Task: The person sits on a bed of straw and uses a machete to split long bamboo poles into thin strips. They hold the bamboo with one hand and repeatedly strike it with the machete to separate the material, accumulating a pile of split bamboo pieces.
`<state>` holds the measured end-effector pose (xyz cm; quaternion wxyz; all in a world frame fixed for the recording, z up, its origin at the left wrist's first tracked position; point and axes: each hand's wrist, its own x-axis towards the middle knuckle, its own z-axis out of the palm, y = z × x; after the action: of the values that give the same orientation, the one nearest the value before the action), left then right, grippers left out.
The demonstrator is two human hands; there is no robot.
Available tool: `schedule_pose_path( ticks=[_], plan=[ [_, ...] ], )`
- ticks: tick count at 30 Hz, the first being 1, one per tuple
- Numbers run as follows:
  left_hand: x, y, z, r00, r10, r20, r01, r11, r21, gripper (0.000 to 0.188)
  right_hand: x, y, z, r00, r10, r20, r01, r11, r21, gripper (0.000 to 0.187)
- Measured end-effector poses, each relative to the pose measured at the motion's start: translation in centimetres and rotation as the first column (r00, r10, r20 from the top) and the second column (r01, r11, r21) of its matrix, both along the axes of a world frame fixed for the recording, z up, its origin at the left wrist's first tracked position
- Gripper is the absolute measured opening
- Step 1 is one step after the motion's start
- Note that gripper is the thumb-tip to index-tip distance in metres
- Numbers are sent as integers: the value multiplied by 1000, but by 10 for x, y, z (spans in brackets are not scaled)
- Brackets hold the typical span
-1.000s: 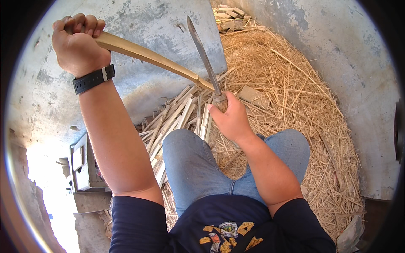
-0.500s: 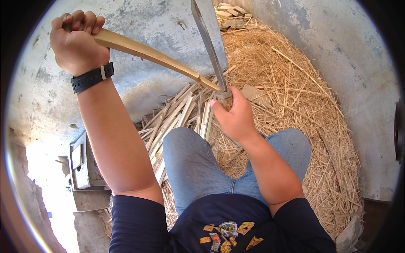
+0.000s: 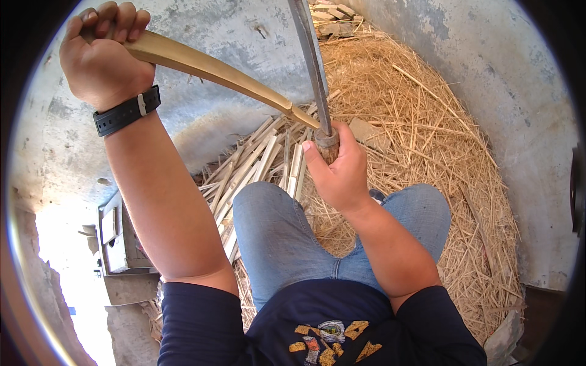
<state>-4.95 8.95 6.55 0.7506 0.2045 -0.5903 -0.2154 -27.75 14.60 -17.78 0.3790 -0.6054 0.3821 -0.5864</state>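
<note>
Raised at the upper left, my left hand [image 3: 107, 55] is closed around the end of a long, pale split bamboo strip [image 3: 210, 72]. The strip slants down to the right, and its far end meets or passes behind the base of a knife blade; exact contact is unclear. My right hand [image 3: 342, 171] grips the wooden handle of this knife [image 3: 317, 73] in front of my knees. The long, dark blade points up and away, its tip cut off by the upper edge of the view. A metal collar joins blade and handle.
Several split bamboo strips [image 3: 250, 165] lie piled ahead of my left knee. Straw-like shavings [image 3: 427, 140] cover the floor ahead and to the right. Weathered walls [image 3: 244, 36] curve close around, with broken bricks [image 3: 336, 21] at the back. A worn box-like cabinet [image 3: 122, 238] stands at the left.
My left hand has shifted slightly left with the bamboo strip. The knife blade has swung a little right and stands more upright; my right hand stays almost in place.
</note>
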Motion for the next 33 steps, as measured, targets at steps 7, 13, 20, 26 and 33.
schedule_pose_path(
  ticks=[7,13,20,26,33],
  plan=[
    [-24,1,-7,955,287,-75,-289,957,-18,19,20,-19,-52,860,211,-464,-13,919,394,31],
    [-27,8,-8,954,283,-99,-285,959,-6,20,23,-14,-55,897,183,-403,-20,926,376,39],
    [-31,6,-10,949,297,-103,-300,954,-19,20,22,-2,-28,996,22,-81,-15,996,92,34],
    [-13,-3,-9,939,316,-135,-317,948,14,19,21,-29,-65,857,222,-464,-23,918,396,39],
    [-14,10,-13,930,346,-126,-346,938,20,18,26,-19,-63,924,234,-303,-71,882,465,42]
  ],
)
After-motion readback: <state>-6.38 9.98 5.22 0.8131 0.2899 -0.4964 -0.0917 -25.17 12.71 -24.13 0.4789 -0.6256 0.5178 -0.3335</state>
